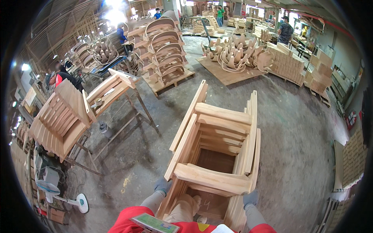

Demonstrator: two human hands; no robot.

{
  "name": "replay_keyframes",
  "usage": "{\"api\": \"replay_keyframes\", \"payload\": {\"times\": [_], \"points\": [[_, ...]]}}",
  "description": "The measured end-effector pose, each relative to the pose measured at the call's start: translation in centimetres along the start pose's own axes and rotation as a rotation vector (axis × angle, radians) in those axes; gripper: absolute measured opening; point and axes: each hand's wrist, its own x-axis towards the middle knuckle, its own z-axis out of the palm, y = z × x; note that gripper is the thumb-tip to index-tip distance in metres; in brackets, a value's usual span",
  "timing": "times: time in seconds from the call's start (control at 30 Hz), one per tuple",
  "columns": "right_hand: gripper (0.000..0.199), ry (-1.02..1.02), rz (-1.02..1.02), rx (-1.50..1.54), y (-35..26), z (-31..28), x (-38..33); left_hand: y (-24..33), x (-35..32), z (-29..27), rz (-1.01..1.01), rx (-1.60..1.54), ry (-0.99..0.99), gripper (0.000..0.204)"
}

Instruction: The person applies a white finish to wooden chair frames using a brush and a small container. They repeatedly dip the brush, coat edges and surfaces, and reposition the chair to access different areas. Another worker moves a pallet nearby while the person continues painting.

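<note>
A stack of pale wooden frames, each with side posts and curved crosspieces, stands in front of me. My left hand, in a grey glove, is closed on the left side post of the top frame, near its close end. On the opposite side, my right hand, also gloved in grey, is closed around the end of the top frame's right post. Its fingertips are partly hidden by the wood. Between the posts, a brown board shows at the bottom of the stack.
To the left, a workbench carries wooden parts and a tape roll; slatted frames lean beside it. A fan stands lower left. Ahead are stacked curved parts on a pallet and more on a board. Several people work farther off.
</note>
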Motion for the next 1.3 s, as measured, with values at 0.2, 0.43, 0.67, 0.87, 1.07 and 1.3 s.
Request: {"api": "replay_keyframes", "payload": {"times": [0.2,0.43,0.67,0.87,1.07,1.3], "points": [[0.046,-0.016,0.024,-0.004,0.2,0.1,0.2,0.2,-0.6,-0.4,0.004,-0.067,0.054,0.047],[0.046,-0.04,-0.007,0.032,0.6,0.3,0.3,0.5,-0.6,-0.4,0.004,-0.036,0.027,0.047],[0.05,-0.055,0.041,-0.021,-0.1,0.4,0.3,-0.2,0.1,-0.2,-0.023,0.087,-0.002,0.049],[0.052,-0.026,0.027,-0.015,0.0,0.2,0.4,0.1,-0.1,-0.2,-0.029,-0.004,-0.026,0.051],[0.052,-0.086,0.089,-0.003,-0.4,-0.4,0.4,-0.1,0.0,0.0,-0.01,0.034,-0.02,0.049],[0.047,-0.022,0.013,-0.034,-1.5,-1.6,-0.4,0.4,-0.7,-0.4,-0.015,-0.061,-0.003,0.045]]}}
